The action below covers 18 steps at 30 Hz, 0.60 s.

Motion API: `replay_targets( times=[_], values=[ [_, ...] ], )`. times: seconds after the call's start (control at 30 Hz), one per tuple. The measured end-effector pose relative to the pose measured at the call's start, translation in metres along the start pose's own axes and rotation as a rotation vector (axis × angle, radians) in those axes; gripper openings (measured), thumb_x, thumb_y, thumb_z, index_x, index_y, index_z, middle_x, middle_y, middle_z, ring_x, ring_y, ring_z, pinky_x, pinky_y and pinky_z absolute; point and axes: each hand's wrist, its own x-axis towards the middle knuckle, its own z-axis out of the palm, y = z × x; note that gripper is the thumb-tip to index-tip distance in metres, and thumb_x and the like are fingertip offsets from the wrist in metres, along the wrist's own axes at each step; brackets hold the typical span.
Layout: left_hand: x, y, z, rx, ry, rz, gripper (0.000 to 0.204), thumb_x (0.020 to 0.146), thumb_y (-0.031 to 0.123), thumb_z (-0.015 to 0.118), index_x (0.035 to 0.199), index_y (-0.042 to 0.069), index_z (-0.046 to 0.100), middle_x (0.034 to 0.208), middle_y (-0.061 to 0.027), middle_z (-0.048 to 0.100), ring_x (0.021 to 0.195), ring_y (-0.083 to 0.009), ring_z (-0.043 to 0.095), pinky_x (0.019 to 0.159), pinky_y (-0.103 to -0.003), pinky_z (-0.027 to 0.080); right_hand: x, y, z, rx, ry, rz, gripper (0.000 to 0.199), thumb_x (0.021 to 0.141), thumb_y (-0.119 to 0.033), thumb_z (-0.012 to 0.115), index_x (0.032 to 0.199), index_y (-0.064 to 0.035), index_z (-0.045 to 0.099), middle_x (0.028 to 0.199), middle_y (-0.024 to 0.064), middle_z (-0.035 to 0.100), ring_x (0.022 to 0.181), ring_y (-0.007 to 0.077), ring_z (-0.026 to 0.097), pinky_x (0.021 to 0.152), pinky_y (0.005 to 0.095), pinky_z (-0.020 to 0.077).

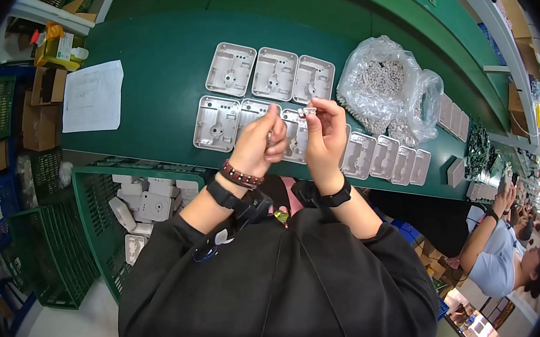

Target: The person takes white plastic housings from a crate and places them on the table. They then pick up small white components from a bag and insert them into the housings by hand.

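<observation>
My right hand pinches a small whitish plastic piece between thumb and fingertips. Close beside it, my left hand is closed, fingers curled in and thumb up; whatever lies inside is hidden. Both hands hover over light grey plastic housings, open side up, laid in two rows on the green table. A far-row housing shows posts and holes inside. In the near row, one housing sits left of my left hand, and others are partly covered by my hands.
Clear plastic bags of small grey parts lie right of the housings. More housings line the table's right side. A green crate with white casings stands lower left. A paper sheet lies far left. A co-worker works at right.
</observation>
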Motion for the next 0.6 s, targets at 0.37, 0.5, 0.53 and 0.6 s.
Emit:
replay_targets(
  times=[0.37,0.5,0.53,0.6],
  values=[
    [-0.027,0.007,-0.02,1.083,0.186,0.06,0.024,0.091,0.026,0.037,0.079,0.007,0.045,0.052,0.0052,0.032,0.042,-0.0032,0.027,0.038,-0.018,0.021,-0.021,0.016,-0.001,-0.274,-0.432,0.016,0.013,0.072,-0.005,0.062,0.082,-0.0053,0.054,0.078,0.0059,0.051,0.072,0.0169,0.049,0.061,0.0266,0.0379],
    [-0.039,0.014,-0.038,0.993,0.332,-0.049,0.02,0.09,0.021,0.037,0.08,0.006,0.046,0.052,0.0045,0.034,0.042,-0.0038,0.029,0.039,-0.019,0.023,-0.013,0.014,0.005,-0.491,-0.576,-0.196,0.016,0.065,-0.006,0.064,0.077,-0.0077,0.054,0.077,0.0051,0.051,0.073,0.021,0.049,0.062,0.0305,0.0378],
    [-0.039,0.013,-0.04,0.985,0.329,-0.054,0.02,0.09,0.021,0.037,0.08,0.006,0.046,0.052,0.0045,0.034,0.042,-0.0038,0.029,0.039,-0.019,0.023,-0.01,0.014,0.006,-0.571,-0.633,-0.291,0.018,0.063,-0.006,0.064,0.076,-0.0084,0.054,0.076,0.0047,0.051,0.074,0.0225,0.049,0.062,0.032,0.0377],
    [-0.037,0.012,-0.045,1.153,0.376,0.006,0.021,0.09,0.021,0.037,0.079,0.006,0.047,0.052,0.0041,0.035,0.042,-0.0043,0.031,0.039,-0.019,0.024,-0.007,0.017,0.007,-0.569,-0.666,-0.283,0.018,0.062,-0.008,0.065,0.076,-0.0092,0.054,0.076,0.0036,0.051,0.074,0.0218,0.049,0.062,0.032,0.0375]
  ],
)
